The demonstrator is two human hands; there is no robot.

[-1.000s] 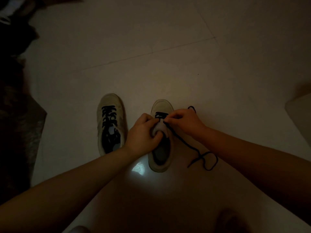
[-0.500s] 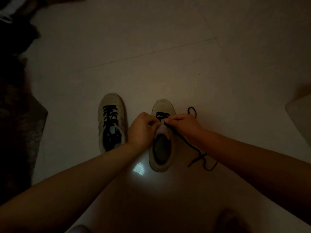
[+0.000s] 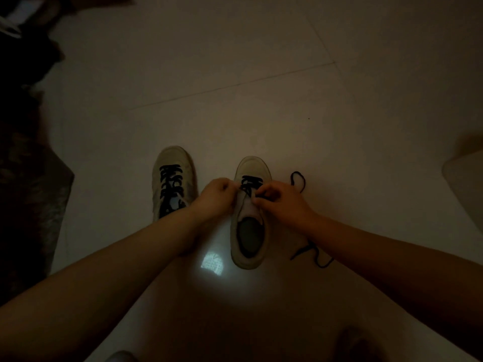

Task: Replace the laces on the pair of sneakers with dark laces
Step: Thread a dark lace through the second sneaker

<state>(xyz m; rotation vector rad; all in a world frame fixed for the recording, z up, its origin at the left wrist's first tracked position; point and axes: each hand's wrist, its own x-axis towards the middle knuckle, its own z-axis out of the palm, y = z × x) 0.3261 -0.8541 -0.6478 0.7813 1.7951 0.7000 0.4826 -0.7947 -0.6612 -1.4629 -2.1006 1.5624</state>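
Two pale sneakers stand on a light tiled floor, toes pointing away from me. The left sneaker [image 3: 173, 182] is laced with a dark lace along its whole front. The right sneaker [image 3: 250, 218] has a dark lace [image 3: 250, 182] only across its toe-end eyelets, and its tongue is bare. My left hand [image 3: 215, 197] pinches the lace at the sneaker's left eyelet edge. My right hand [image 3: 281, 202] pinches the same lace at the right eyelet edge. The lace's loose ends trail right of the shoe, one loop [image 3: 298, 180] beyond my right hand and one tail [image 3: 312, 253] under my right forearm.
A dark rug or cloth [image 3: 28, 194] runs along the left side. A pale boxy object [image 3: 465, 184] sits at the right edge. A small bright reflection [image 3: 212, 262] lies on the floor by the right sneaker's heel. Dim light hides fine detail.
Both hands have shifted toward the toe end of the right sneaker. My left hand has come off the tongue, which is now exposed, and pinches the lace.
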